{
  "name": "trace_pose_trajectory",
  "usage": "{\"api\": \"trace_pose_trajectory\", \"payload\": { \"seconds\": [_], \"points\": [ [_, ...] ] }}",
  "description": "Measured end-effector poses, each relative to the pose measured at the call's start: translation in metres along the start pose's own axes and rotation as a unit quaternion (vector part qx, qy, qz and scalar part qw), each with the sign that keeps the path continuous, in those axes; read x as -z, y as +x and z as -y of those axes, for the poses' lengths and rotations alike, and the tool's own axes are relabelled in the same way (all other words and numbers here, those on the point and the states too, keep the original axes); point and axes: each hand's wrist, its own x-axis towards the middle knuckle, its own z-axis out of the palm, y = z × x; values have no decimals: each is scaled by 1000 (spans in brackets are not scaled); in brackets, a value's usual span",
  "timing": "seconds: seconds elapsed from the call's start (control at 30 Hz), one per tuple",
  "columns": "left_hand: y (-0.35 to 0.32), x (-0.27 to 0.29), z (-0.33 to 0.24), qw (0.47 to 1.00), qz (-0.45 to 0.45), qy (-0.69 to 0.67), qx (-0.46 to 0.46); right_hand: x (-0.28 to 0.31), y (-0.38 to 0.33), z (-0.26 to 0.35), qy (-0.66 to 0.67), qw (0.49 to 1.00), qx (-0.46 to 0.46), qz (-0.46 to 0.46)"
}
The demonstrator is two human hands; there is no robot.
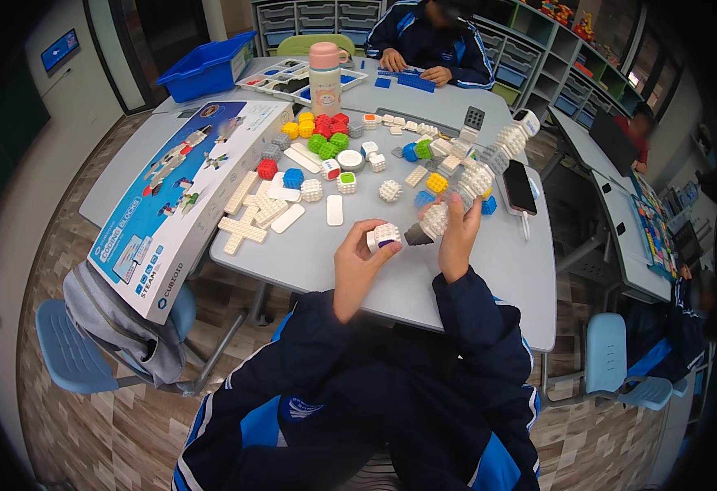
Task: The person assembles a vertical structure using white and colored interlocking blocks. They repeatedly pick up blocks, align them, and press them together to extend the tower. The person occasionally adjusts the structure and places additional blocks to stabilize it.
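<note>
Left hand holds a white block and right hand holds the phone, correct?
Not quite: in the head view, the right hand holds white and grey studded blocks; the phone lies on the table. The left hand does hold a white block.

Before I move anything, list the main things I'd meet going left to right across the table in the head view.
Large printed box, pink-lidded bottle, left hand, gray tapered block, right hand, dark-screened phone.

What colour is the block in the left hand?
The block is white with a dark patch; head view.
</note>
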Motion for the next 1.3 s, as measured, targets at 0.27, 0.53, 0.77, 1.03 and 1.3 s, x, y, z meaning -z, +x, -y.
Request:
{"api": "trace_pose_trajectory", "payload": {
  "seconds": [0.27, 0.53, 0.77, 1.03, 1.3],
  "points": [
    [-3, -2, 3, 992, 38, 118, 27, -4, -4, 6, -68, 994, -20, 78],
    [-7, -2, -1, 988, 74, 126, 48, -2, -7, 6, -85, 994, 1, 65],
    [-5, 2, 3, 991, 67, 106, 40, -2, -5, 5, -84, 996, 11, 40],
    [1, 24, -4, 912, 87, 395, -67, 2, -2, 6, -59, 998, 7, 21],
    [8, 54, -28, 916, 46, 398, -28, 1, -3, 8, -37, 999, 6, 19]
  ]
}}
